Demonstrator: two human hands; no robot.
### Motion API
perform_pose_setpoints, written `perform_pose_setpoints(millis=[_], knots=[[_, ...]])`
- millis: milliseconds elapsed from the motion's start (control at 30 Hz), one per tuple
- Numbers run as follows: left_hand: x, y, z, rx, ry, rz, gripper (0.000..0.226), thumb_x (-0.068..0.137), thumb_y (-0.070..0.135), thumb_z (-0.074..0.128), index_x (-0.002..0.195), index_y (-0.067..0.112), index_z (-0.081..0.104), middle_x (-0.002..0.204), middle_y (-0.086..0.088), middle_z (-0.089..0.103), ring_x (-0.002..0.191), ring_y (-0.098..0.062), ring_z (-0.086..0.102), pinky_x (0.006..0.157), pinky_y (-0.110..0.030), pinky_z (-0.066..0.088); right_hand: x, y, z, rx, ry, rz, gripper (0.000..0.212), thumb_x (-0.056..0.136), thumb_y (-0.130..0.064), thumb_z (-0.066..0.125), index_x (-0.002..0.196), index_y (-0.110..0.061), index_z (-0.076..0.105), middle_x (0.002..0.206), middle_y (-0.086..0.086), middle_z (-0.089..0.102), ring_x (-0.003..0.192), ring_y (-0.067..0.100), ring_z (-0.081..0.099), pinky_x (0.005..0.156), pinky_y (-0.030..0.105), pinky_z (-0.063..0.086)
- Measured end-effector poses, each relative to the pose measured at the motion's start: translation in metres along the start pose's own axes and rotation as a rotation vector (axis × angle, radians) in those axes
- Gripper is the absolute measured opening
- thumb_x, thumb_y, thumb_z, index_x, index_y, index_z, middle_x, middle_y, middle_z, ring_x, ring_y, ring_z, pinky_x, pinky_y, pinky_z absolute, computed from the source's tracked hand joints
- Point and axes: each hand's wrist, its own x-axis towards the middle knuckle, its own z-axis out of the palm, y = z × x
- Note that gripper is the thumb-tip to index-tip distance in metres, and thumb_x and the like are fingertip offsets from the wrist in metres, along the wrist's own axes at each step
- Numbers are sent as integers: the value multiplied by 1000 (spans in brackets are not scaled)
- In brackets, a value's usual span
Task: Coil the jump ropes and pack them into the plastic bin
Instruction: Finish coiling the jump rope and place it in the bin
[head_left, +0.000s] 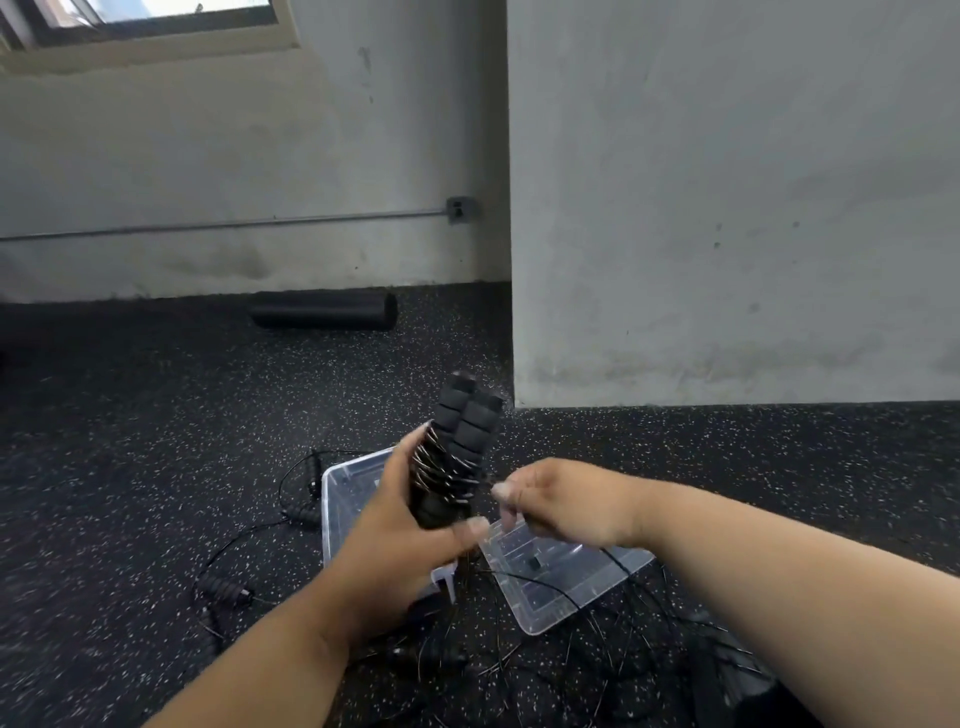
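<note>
Head view: clear plastic bin (566, 587) sits on the floor; above it the left hand (410, 525) grips paired foam handles (462, 441) wrapped in cord (441, 470). Right hand (566, 501) pinches the cord's tail. Winding seems underway; next, probably more turns.

I see grey concrete walls (727, 182) meeting a black speckled rubber floor (130, 441). A window (156, 15) sits upper left. A black foam roller (323, 309) lies by the wall.

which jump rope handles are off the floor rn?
The pair of black foam jump rope handles gripped in the left hand, cord wound round them. The other black handles lie on the speckled floor.
</note>
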Motion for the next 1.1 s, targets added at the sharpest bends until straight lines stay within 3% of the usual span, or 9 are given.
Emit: perform_pose_setpoints(millis=[167,267,367,500,667,800,967,1033,1100], knots=[[20,-28,-11,165,113,-134,94,82,14,89,151,45,33,119,15,67,98,-3,69,72,-12,51,-7,-22,25,-540,24,-90,28,109,-42,47,98,-19,59,87,1,65,80,23,60,73,39,48],[23,-38,-9,352,2,-161,95,78,21,87,150,45,29,118,19,64,103,-2,65,84,-25,55,-16,-34,19,-658,52,-142,25,106,-43,55,92,-23,58,82,-7,61,74,16,56,65,34,43],[21,-41,-4,523,-211,-168,94,69,31,84,143,50,30,115,17,68,105,-4,67,94,-35,59,-19,-40,8,-669,82,-209,23,99,-47,66,89,-26,61,82,-12,63,77,12,57,70,34,47],[11,-33,4,587,-453,-47,96,67,36,90,142,57,33,121,24,68,113,3,64,102,-33,55,-13,-31,-1,-527,122,-258,37,81,-56,81,81,-23,62,81,-6,66,75,12,61,68,39,52],[5,-12,-7,530,-535,8,93,72,36,93,142,57,34,121,20,69,113,0,66,101,-35,56,-2,-14,-8,-100,10,-144,31,83,-47,85,81,-24,66,74,-1,59,67,18,52,65,40,45],[-3,-4,-20,351,-666,-91,113,79,9,89,151,58,17,120,17,73,116,-6,69,99,-32,58,0,-4,-10,202,-168,-58,15,90,-36,81,91,-24,72,85,2,67,78,22,58,72,38,47],[-5,-4,-24,-6,-763,-99,123,81,-16,75,159,51,8,143,3,64,131,-27,63,100,-36,55,3,6,-11,520,-273,-33,22,85,-28,85,99,-18,71,114,28,59,94,40,51,74,38,47],[-3,-8,-26,-181,-766,-50,113,81,-14,74,162,39,15,147,-1,61,132,-29,61,108,-41,51,1,5,-11,551,-252,-29,15,90,-19,75,105,-15,70,102,27,63,84,35,60,68,36,54],[-1,-6,-24,-389,-746,-19,74,81,-1,72,146,19,44,116,-1,70,102,-19,68,89,-30,54,-3,3,-7,539,-244,-39,17,96,-16,66,111,-8,65,82,10,68,71,18,66,68,29,57]])
